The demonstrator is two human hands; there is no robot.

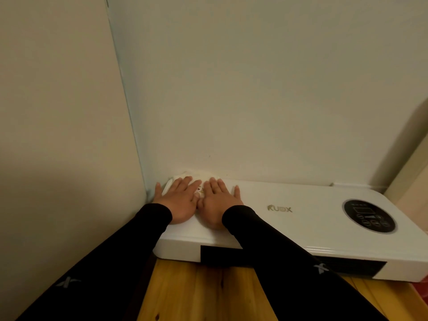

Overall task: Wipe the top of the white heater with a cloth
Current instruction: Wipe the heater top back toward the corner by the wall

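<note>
White heater (301, 218) lying flat against the back wall (254, 89), on a wooden floor (208, 293), with its left end pushed into the corner formed with the side wall (58, 112). Gold lettering "KUDX" (279, 208) near the middle of the heater's top face. Round black control panel (369, 216) toward the heater's right end, with small buttons too blurred to read. Dark vent slot (347, 265) along the heater's front edge.

Light cloth (192, 176) bunched on the far left part of the heater's top, close to the back wall and beside the corner. Mostly hidden under both hands; only its far edge and a small patterned patch between the hands showing.

Left hand (179, 201) laid palm down on the cloth at the heater's left end, fingers (185, 184) straight and slightly apart, thumb side touching the other hand. Right hand (218, 205) flat just beside it, toward the heater's middle, fingers (216, 185) straight and spread, little finger stretched out onto the bare white top. Both hands pressing down, not curled round anything.

Black sleeves (278, 262) covering both arms to the wrists, each with a small pale X-shaped mark (320, 268).
</note>
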